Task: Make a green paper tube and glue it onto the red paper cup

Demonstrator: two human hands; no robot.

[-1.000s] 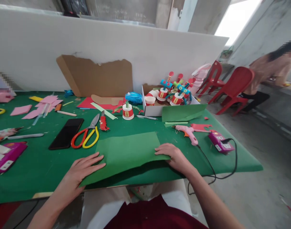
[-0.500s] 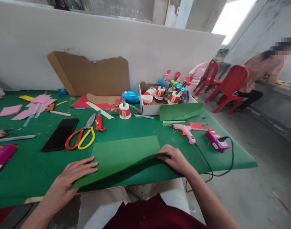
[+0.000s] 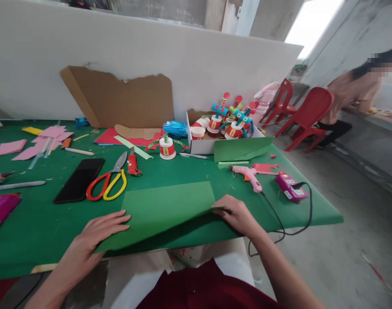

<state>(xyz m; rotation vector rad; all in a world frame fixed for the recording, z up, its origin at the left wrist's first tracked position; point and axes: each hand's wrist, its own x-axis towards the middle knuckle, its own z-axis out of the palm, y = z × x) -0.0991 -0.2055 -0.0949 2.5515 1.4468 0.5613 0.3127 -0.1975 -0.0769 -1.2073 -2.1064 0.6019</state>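
A smooth white panel (image 3: 196, 60) stands along the back of the worktop (image 3: 170, 174), whose green covering shows small scraps and marks, with rough grey concrete wall and floor beyond it. Against the panel leans a brown piece of cardboard (image 3: 128, 101) with a torn, wavy upper edge. Nearest the wearer lies the green sheet (image 3: 170, 206), thin, flat at its far side and bowed up along its near edge. The left hand (image 3: 102, 229) rests on its left end, fingers stretched out and slightly spread over the paper. The right hand (image 3: 236, 214) pinches the raised right corner between thumb and curled fingers.

Beyond the sheet, a shallow open box (image 3: 200, 147), white outside and brown inside, holds paper-cup figures (image 3: 233, 129) with coiled paper limbs, blue tubes and round red discs, together with a white-rimmed cup (image 3: 197, 134). A single red-and-white cup figure (image 3: 167, 148), with green pleated arms, stands outside the box, to its left. Scissors (image 3: 112, 178) with red and yellow loop handles lie between a glossy black phone (image 3: 79, 180) and a red cutter (image 3: 133, 163). To the right, a pink plastic glue gun (image 3: 251, 178) lies near a purple, boxy power strip (image 3: 291, 188).
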